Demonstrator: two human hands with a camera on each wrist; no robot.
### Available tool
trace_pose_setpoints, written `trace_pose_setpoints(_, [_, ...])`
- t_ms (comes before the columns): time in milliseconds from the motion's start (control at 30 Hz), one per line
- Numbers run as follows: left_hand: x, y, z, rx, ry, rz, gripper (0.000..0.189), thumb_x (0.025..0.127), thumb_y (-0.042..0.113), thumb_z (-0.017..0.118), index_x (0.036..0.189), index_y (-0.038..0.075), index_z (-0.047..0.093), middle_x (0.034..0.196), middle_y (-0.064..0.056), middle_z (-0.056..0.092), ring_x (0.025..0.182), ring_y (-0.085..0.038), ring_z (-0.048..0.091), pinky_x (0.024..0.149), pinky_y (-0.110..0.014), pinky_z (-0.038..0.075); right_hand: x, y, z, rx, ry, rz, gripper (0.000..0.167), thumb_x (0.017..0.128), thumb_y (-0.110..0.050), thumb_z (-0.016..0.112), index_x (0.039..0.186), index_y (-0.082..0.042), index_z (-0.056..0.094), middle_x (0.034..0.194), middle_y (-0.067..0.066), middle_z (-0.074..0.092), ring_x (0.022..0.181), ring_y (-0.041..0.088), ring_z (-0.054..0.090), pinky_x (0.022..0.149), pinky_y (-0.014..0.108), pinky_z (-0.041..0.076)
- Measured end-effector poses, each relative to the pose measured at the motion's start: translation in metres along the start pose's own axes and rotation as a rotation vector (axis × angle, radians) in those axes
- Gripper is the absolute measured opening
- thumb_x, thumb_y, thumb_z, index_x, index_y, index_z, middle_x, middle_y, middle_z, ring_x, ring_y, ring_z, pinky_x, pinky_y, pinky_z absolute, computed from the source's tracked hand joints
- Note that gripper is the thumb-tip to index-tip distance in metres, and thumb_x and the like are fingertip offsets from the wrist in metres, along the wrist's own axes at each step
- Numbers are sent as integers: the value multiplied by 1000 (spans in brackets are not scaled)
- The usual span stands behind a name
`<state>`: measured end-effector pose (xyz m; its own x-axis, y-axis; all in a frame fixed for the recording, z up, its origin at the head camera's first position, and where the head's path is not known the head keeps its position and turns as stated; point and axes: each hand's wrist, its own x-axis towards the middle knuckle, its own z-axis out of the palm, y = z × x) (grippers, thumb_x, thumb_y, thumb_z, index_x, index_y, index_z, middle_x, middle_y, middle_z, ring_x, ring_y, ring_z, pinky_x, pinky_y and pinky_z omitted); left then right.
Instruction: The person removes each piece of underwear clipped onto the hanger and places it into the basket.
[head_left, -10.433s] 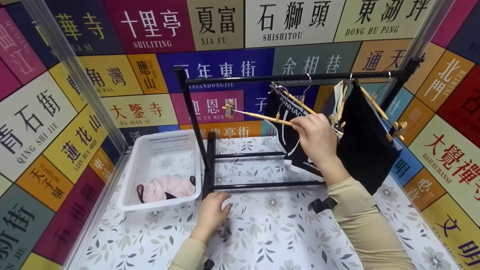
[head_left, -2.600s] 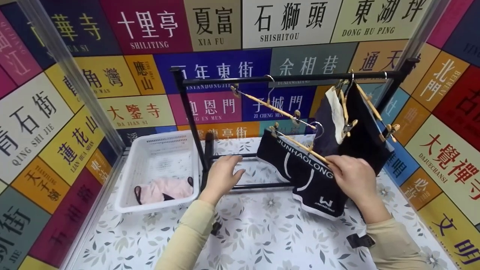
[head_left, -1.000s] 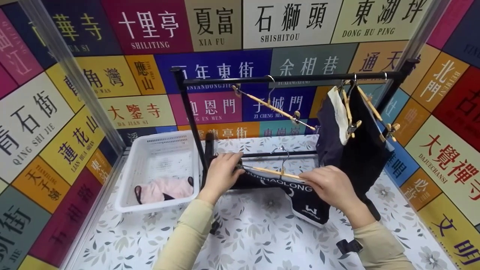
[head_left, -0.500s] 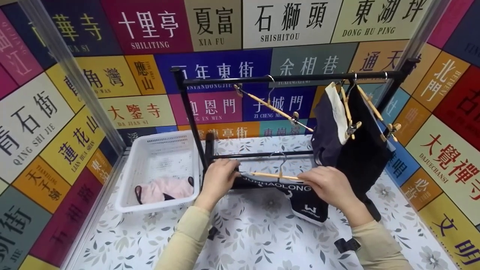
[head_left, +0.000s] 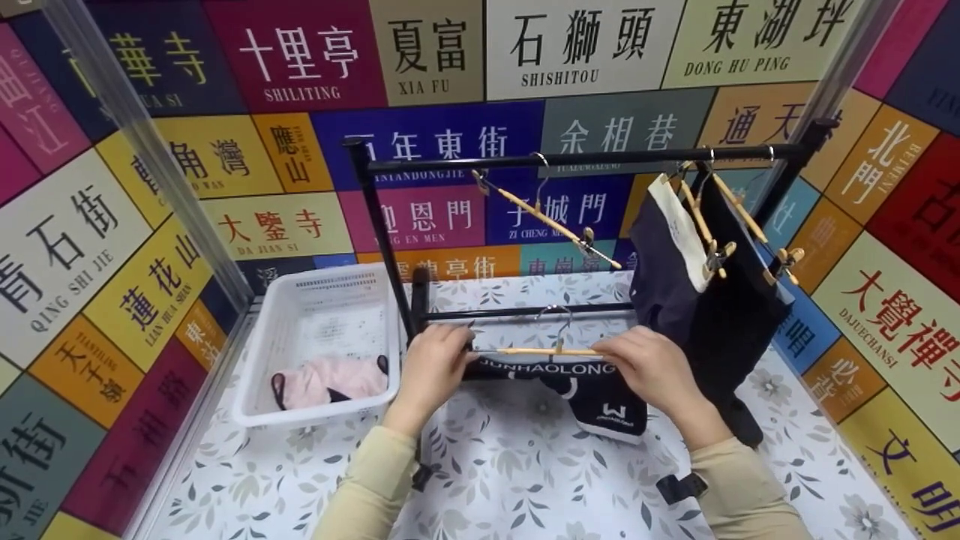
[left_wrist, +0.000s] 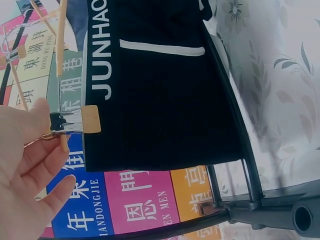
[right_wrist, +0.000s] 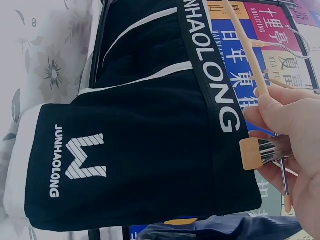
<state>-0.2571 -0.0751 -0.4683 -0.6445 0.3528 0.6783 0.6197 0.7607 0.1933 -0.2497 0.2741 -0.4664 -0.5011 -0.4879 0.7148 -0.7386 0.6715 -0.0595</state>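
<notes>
Black boxer briefs (head_left: 607,397) with white "JUNHAOLONG" lettering hang from a wooden clip hanger (head_left: 559,350), held low in front of the rack. Its metal hook points up, free of the rail. My left hand (head_left: 439,360) holds the hanger's left end; in the left wrist view, thumb and fingers close around the clip (left_wrist: 67,121), whose pad grips the waistband. My right hand (head_left: 651,367) pinches the bar near its right end. There, the right wrist view shows another clip (right_wrist: 260,152) on the waistband. The hanger is roughly level.
A black garment rack (head_left: 480,162) stands behind, with a bare clip hanger (head_left: 544,214) on its rail. Dark grey (head_left: 664,262) and black (head_left: 739,322) garments hang at the right. A white basket (head_left: 247,360) at left holds a pink garment (head_left: 330,381). The table cover (head_left: 525,480) is floral.
Since the oldest frame, the boxer briefs' hanger has come off the rail and down, and my left hand has taken its left end. Over the last second the hanger has levelled slightly.
</notes>
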Motion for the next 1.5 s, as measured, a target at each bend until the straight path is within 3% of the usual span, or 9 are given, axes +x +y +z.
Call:
trace_pose_setpoints(667, [-9,1,-2,37,52,-42,26,76,14,83,96,9,66,93,-6,69,86,-27,62,75,-42,51,5,2,18,23,32,15,21,80,-5,79,97,-16,75,92,-4,72,81,20,63,74,34,50])
trace_pose_setpoints(1000, [-10,0,-3,43,28,-71,24,78,14,81,96,9,67,93,-6,69,88,-26,62,79,-41,50,4,1,23,48,30,50,19,81,-7,78,98,-16,75,92,-4,72,85,21,64,76,36,50])
trace_pose_setpoints(1300, [-10,-1,-3,51,19,-77,23,78,15,82,95,9,67,93,-6,70,83,-25,61,76,-40,51,3,3,28,58,21,55,20,81,-5,78,98,-16,75,93,-3,72,87,21,64,79,36,50])
trace_pose_setpoints(1500, [-11,-2,-3,60,45,-62,21,79,18,81,93,9,67,89,-6,70,78,-25,60,70,-39,50,4,2,28,56,33,33,21,79,-4,79,96,-15,75,93,-4,72,86,20,64,77,34,50])
